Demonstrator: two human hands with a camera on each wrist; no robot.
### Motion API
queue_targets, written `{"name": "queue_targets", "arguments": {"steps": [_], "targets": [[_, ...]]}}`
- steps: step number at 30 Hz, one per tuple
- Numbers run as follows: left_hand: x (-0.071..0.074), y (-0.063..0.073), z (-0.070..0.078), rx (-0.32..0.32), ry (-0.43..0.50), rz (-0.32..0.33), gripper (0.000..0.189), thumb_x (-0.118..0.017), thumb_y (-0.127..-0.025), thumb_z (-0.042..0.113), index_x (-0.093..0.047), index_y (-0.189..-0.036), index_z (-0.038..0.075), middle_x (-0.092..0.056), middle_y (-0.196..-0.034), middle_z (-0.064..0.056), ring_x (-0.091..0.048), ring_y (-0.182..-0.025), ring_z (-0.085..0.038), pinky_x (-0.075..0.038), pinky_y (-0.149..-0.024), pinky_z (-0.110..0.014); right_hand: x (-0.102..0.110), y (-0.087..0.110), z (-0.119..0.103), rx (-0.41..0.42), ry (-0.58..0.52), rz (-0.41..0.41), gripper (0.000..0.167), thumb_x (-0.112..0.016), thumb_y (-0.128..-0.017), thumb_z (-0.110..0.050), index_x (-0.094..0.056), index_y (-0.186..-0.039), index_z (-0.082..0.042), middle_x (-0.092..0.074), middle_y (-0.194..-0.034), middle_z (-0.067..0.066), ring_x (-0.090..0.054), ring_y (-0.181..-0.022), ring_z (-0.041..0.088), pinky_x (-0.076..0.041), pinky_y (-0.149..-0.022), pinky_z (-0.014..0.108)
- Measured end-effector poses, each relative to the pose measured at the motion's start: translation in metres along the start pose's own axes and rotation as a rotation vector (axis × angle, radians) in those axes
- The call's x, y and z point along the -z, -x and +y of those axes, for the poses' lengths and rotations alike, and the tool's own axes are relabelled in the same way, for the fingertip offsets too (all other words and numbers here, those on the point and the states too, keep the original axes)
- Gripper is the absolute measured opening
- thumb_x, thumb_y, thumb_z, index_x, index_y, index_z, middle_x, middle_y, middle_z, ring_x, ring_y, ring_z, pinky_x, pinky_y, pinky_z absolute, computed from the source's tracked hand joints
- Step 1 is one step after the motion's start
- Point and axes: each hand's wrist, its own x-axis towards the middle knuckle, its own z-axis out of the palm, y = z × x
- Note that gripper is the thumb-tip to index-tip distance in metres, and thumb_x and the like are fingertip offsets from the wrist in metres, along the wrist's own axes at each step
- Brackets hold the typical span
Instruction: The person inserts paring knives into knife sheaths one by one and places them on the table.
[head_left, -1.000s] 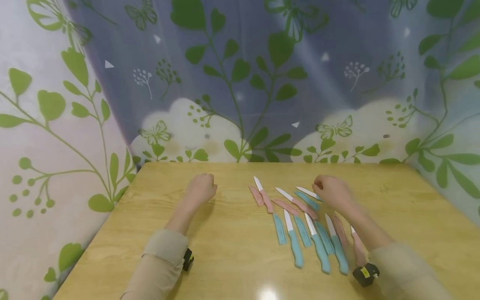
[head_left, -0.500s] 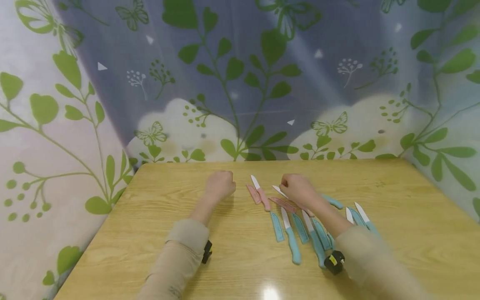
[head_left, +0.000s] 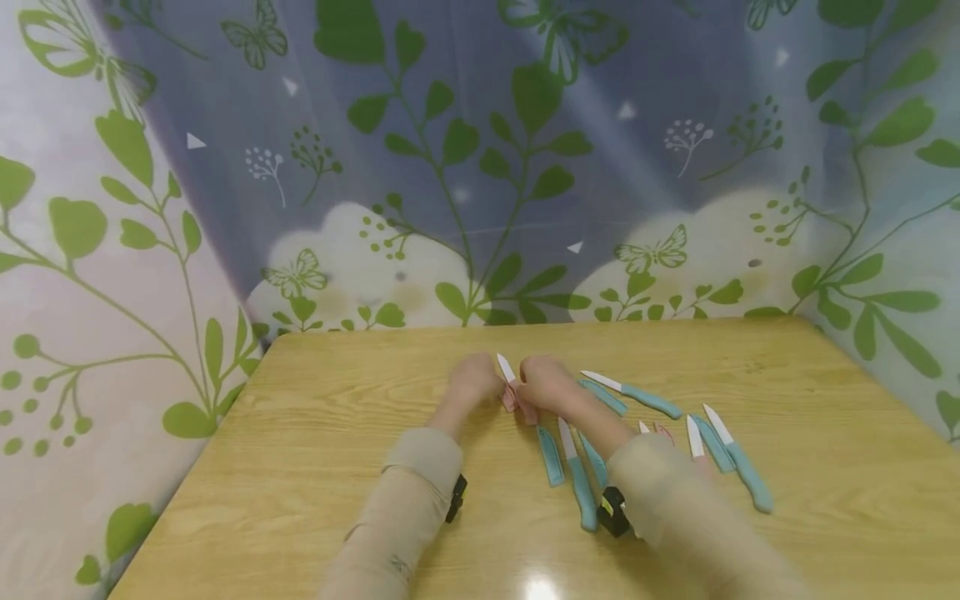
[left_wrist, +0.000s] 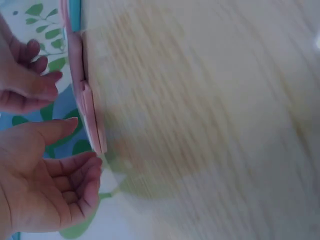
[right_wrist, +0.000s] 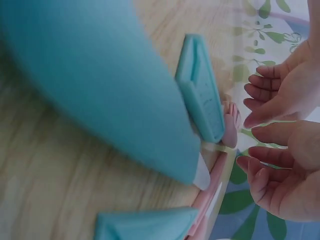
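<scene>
A pink-handled knife [head_left: 506, 367] with a white blade lies on the table, with a pink sheath [head_left: 510, 398] beside its handle. My left hand [head_left: 474, 382] reaches in from the left. In the left wrist view, its loosely bent fingers [left_wrist: 89, 172] are at the end of the sheath, thumb apart; whether they touch cannot be told. From the other side, my right hand [head_left: 550, 385] hovers over the knife's handle. The right wrist view shows the right hand [right_wrist: 290, 170] with loose fingers, nothing between them and the thumb.
Teal sheaths [head_left: 550, 458] and a teal knife [head_left: 579, 487] lie just nearer. Under and beyond the right forearm are more knives, including teal ones [head_left: 652, 400] [head_left: 738, 462] and a pink sheath [head_left: 663, 432]. A patterned cloth [head_left: 420, 167] hangs behind the table [head_left: 330, 433].
My right hand has swept left across the knives to the far-left pink one. My left hand has moved right to meet it. Knives at the right are uncovered.
</scene>
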Motion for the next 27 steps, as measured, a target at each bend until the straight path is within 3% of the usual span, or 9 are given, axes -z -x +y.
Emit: {"name": "queue_targets", "arguments": {"steps": [4,9,14,17,19,23,27], "targets": [[-0.006,0.000,0.006,0.024,-0.083,-0.005,0.020,-0.071,-0.076,0.028,-0.067,-0.078,0.009,-0.066,-0.089,-0.008,-0.061,-0.080,-0.021,-0.051,-0.065,-0.036,-0.006,-0.004,-0.004,0.001,0.024,0.003,0.021,-0.059,-0.089,-0.010,-0.058,-0.071,0.000,-0.057,-0.063,0.006,-0.051,-0.061,0.019,-0.046,-0.058,0.032],[-0.005,0.001,0.006,0.056,-0.098,-0.042,0.027,-0.068,-0.079,0.035,-0.069,-0.087,0.010,-0.066,-0.098,-0.009,-0.062,-0.089,-0.024,-0.051,-0.072,-0.041,-0.010,-0.007,-0.006,-0.003,0.050,0.020,0.020,-0.058,-0.087,-0.006,-0.056,-0.067,-0.002,-0.055,-0.062,0.005,-0.052,-0.062,0.020,-0.048,-0.062,0.034],[-0.001,0.002,0.001,0.103,-0.087,-0.086,0.019,-0.063,-0.082,0.030,-0.065,-0.085,0.011,-0.064,-0.090,-0.005,-0.058,-0.084,-0.021,-0.047,-0.078,-0.043,-0.013,-0.009,-0.008,-0.035,0.006,-0.012,0.011,-0.056,-0.084,0.001,-0.056,-0.073,0.000,-0.055,-0.061,0.006,-0.056,-0.062,0.019,-0.050,-0.069,0.033],[0.000,0.003,0.000,0.099,-0.082,-0.117,0.019,-0.065,-0.082,0.030,-0.062,-0.082,0.012,-0.059,-0.080,-0.003,-0.053,-0.075,-0.019,-0.046,-0.079,-0.041,-0.014,-0.009,-0.009,-0.065,-0.033,-0.033,0.003,-0.056,-0.083,0.004,-0.058,-0.081,0.003,-0.055,-0.059,0.005,-0.057,-0.055,0.017,-0.051,-0.073,0.031],[0.001,0.003,-0.001,0.087,-0.072,-0.119,0.020,-0.068,-0.080,0.029,-0.062,-0.080,0.011,-0.057,-0.077,-0.003,-0.051,-0.072,-0.018,-0.047,-0.078,-0.040,-0.015,-0.009,-0.010,-0.075,-0.050,-0.043,0.003,-0.056,-0.085,0.003,-0.058,-0.085,0.005,-0.055,-0.055,0.006,-0.057,-0.048,0.016,-0.052,-0.070,0.028],[0.003,0.004,-0.003,0.070,-0.049,-0.133,0.013,-0.067,-0.079,0.020,-0.066,-0.074,0.008,-0.059,-0.071,-0.002,-0.050,-0.068,-0.016,-0.049,-0.074,-0.038,-0.015,-0.008,-0.011,-0.072,-0.114,-0.078,0.011,-0.055,-0.091,-0.004,-0.056,-0.087,0.006,-0.055,-0.048,0.008,-0.053,-0.037,0.015,-0.046,-0.046,0.020],[0.007,0.005,-0.009,0.062,-0.055,-0.164,0.022,-0.055,-0.083,0.009,-0.069,-0.067,0.005,-0.064,-0.063,-0.004,-0.051,-0.055,-0.014,-0.047,-0.058,-0.029,-0.014,-0.005,-0.010,-0.052,-0.172,-0.125,0.017,-0.054,-0.090,0.000,-0.057,-0.075,0.008,-0.055,-0.047,0.014,-0.047,-0.033,0.013,-0.034,-0.032,0.015]]}}
